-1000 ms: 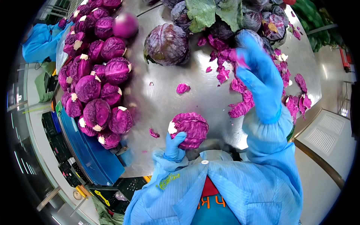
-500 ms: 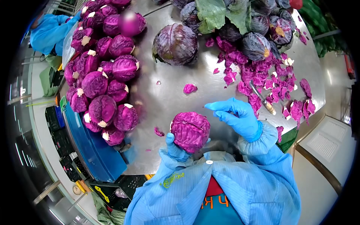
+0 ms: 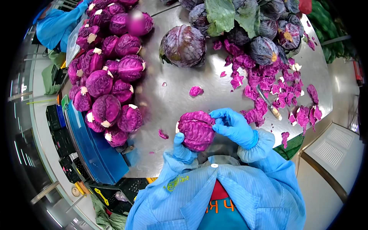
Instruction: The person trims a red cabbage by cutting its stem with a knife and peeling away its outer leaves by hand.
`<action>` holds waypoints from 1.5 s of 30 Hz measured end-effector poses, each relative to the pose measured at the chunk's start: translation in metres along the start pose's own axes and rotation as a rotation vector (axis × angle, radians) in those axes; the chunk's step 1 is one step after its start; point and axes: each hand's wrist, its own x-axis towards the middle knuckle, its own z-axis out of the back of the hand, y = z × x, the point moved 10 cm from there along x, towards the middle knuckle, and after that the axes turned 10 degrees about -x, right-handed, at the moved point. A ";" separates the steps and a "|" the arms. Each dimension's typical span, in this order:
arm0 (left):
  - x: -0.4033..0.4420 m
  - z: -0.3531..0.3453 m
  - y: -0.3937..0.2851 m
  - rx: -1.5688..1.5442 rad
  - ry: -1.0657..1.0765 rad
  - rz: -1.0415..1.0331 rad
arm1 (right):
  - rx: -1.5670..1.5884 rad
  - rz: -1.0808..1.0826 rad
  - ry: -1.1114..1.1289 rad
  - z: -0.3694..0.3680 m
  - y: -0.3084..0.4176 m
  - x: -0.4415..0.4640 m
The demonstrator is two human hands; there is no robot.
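Observation:
A peeled, bright purple red cabbage (image 3: 196,131) rests in my left hand (image 3: 183,149), which cups it from below and the left, close to my chest. My blue-gloved right hand (image 3: 234,128) is at the cabbage's upper right side, its fingers pinched against the outer leaf there. The fingertips are partly hidden, so I cannot tell how much leaf lies between them. A knife (image 3: 269,102) with a pale handle lies among the torn purple leaves (image 3: 264,82) to the right. A small leaf scrap (image 3: 196,91) lies beyond the held cabbage.
Several trimmed red cabbages (image 3: 106,110) are piled on the left of the metal table (image 3: 172,99). Untrimmed dark cabbages (image 3: 183,46) sit at the back, some under green leaves (image 3: 219,15). A blue bin (image 3: 96,145) stands at the left edge. Another person's blue sleeve (image 3: 59,27) shows upper left.
My right hand has moved left and down onto the cabbage, its fingers closing at the cabbage's side. The cabbage has turned and shifted slightly in my left hand.

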 end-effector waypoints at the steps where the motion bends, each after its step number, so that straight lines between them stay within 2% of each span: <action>1: 0.001 0.002 0.003 -0.040 -0.041 0.041 | -0.104 0.051 -0.077 0.009 0.003 0.002; 4: 0.001 0.007 0.013 -0.214 -0.119 0.173 | -0.400 0.224 -0.315 0.039 0.008 0.000; 6: 0.000 0.008 0.027 -0.546 -0.085 0.292 | -0.623 0.134 -0.474 0.078 0.005 -0.007; 7: -0.001 0.008 0.032 -0.713 -0.070 0.348 | -0.726 0.192 -0.569 0.101 0.008 -0.014; 8: -0.002 0.008 0.033 -0.878 -0.020 0.382 | -0.973 0.234 -0.675 0.126 0.007 -0.023; 9: 0.000 0.010 0.031 -0.866 -0.009 0.364 | -1.312 0.270 -0.786 0.137 0.021 -0.037; 10: 0.002 0.011 0.028 -0.855 0.002 0.346 | -1.504 0.075 -0.837 0.159 0.015 -0.048; 11: 0.003 0.011 0.026 -0.845 0.012 0.329 | -1.594 -0.022 -0.857 0.186 -0.006 -0.060; 12: 0.004 0.012 0.025 -0.841 0.012 0.327 | -1.545 -0.238 -0.821 0.207 -0.022 -0.070; 15: 0.008 0.016 0.023 -0.774 -0.022 0.318 | -1.451 0.120 -0.762 0.226 -0.046 -0.083; 17: 0.010 0.018 0.024 -0.664 -0.083 0.305 | -1.453 0.192 -0.771 0.230 -0.052 -0.090; 19: 0.009 0.018 0.009 -0.252 -0.175 0.159 | -1.355 0.297 -0.830 0.230 -0.047 -0.096; 22: 0.013 0.042 -0.018 0.493 -0.196 -0.121 | -0.695 0.276 -1.037 0.227 -0.049 -0.115; 24: 0.012 0.028 -0.024 0.954 -0.127 -0.361 | -0.249 0.119 -0.801 0.194 -0.075 -0.096; 25: 0.011 0.010 -0.015 1.026 -0.084 -0.329 | -0.030 0.046 -0.683 0.169 -0.085 -0.087; 27: 0.012 0.011 0.004 1.062 -0.083 -0.261 | -0.181 -0.211 -0.565 0.116 -0.083 -0.080; 29: 0.013 0.018 0.018 1.212 -0.014 -0.310 | -0.228 -0.231 -0.386 0.075 -0.073 -0.075; 31: 0.013 0.013 0.022 1.371 0.016 -0.354 | -0.612 0.012 -0.331 0.056 -0.053 -0.069; 32: 0.013 0.012 0.022 1.454 0.013 -0.369 | -0.751 -0.004 -0.296 0.051 -0.054 -0.071; 33: 0.012 0.009 0.022 1.537 0.007 -0.386 | -0.791 -0.033 -0.263 0.048 -0.055 -0.073; 34: 0.011 0.008 0.020 1.455 -0.027 -0.405 | -0.832 -0.059 -0.231 0.046 -0.056 -0.073; 35: 0.009 0.003 0.020 1.587 -0.044 -0.423 | -0.874 -0.085 -0.197 0.043 -0.059 -0.073; 37: 0.006 -0.023 0.018 1.849 -0.082 -0.464 | -0.934 0.041 -0.243 0.042 -0.055 -0.072; 40: 0.016 -0.013 0.023 1.698 -0.068 -0.398 | -1.046 0.183 -0.257 0.036 -0.041 -0.070; 43: 0.013 0.004 0.020 1.565 -0.169 -0.425 | -1.137 0.236 -0.213 0.036 -0.030 -0.062; 45: 0.016 0.005 0.021 1.618 -0.119 -0.409 | -1.171 0.257 -0.150 0.039 -0.031 -0.058</action>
